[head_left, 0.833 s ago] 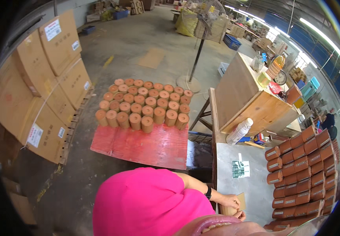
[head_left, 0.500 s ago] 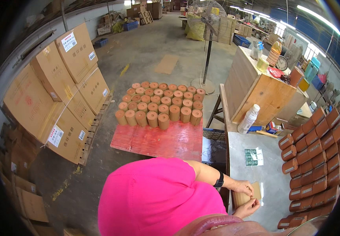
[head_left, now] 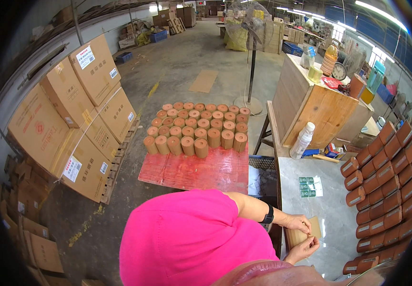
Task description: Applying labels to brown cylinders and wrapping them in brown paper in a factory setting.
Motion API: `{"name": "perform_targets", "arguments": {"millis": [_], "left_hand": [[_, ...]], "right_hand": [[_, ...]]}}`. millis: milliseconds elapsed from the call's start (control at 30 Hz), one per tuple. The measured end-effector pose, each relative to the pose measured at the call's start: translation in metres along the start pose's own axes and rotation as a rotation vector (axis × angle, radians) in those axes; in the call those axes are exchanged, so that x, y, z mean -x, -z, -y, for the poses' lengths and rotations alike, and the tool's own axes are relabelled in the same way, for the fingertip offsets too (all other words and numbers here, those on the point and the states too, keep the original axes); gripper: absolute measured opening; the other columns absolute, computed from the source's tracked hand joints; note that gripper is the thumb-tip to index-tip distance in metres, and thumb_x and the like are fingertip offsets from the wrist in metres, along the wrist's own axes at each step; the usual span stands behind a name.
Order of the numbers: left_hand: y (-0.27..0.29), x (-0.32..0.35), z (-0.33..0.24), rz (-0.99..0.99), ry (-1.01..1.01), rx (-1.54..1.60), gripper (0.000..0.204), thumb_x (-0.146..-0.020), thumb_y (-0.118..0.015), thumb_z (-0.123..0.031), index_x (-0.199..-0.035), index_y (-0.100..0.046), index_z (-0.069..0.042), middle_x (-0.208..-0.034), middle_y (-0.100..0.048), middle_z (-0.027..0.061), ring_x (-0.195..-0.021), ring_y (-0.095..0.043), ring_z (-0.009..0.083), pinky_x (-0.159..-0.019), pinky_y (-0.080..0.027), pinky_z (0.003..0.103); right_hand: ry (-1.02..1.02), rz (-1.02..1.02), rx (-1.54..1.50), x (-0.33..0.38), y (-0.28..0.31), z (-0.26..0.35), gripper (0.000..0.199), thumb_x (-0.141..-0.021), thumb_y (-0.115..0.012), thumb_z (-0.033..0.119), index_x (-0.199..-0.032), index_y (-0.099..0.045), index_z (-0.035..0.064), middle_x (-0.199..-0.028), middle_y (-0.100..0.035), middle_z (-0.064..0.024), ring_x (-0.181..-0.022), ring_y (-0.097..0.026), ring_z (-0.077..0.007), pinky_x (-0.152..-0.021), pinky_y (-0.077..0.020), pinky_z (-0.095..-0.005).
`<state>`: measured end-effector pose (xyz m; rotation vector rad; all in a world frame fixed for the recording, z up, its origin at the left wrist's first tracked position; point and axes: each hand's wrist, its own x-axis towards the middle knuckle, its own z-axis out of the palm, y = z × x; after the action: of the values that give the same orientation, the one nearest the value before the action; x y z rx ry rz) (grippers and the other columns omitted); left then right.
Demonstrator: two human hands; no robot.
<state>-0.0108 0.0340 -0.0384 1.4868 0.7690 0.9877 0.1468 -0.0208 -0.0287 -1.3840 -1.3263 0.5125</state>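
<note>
My left hand comes in from the upper side, with a black band on its forearm. Below it is my right hand. Both hands are closed in a pinch, and their fingertips nearly meet above a tan paper-like piece on the grey tabletop. Whatever is between the fingertips is too small to make out. More tan material lies under and between the hands, partly covered by them. Farther up the table lies a sheet of green-and-white labels, apart from both hands.
Reddish-brown cylinders are stacked at the table's right. Tan-sided cylinders stand in rows on a red board. A white bottle stands by a wooden cabinet. Beyond are a fan and, left, cartons on a pallet.
The whole view has shifted slightly. Both hands stay pinched close together over the tan piece, with small finger movements.
</note>
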Motion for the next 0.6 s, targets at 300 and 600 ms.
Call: {"name": "perform_targets", "arguments": {"millis": [300, 600], "left_hand": [[0.0002, -0.0012, 0.0036, 0.009, 0.018, 0.006, 0.026, -0.094, -0.067, -0.022, -0.107, -0.077, -0.002, -0.103, -0.075, 0.0075, -0.100, -0.066, 0.0157, -0.093, -0.049, 0.032], [-0.0004, -0.0008, 0.0031, 0.010, 0.002, 0.009, 0.023, -0.094, -0.066, -0.019, -0.106, -0.077, -0.003, -0.101, -0.075, 0.0063, -0.098, -0.065, 0.0141, -0.092, -0.050, 0.031]], "right_hand": [[-0.022, 0.004, -0.017, 0.0010, -0.0002, 0.0011, 0.031, -0.108, -0.054, 0.025, -0.118, -0.057, -0.0042, -0.108, -0.063, -0.0175, -0.098, -0.060, -0.0279, -0.088, -0.0500, -0.0391], [-0.036, 0.013, 0.008, 0.0011, 0.0013, 0.0038, 0.031, -0.108, -0.054, 0.024, -0.117, -0.057, -0.0048, -0.110, -0.062, -0.0175, -0.098, -0.059, -0.0277, -0.089, -0.0496, -0.0388]]}}
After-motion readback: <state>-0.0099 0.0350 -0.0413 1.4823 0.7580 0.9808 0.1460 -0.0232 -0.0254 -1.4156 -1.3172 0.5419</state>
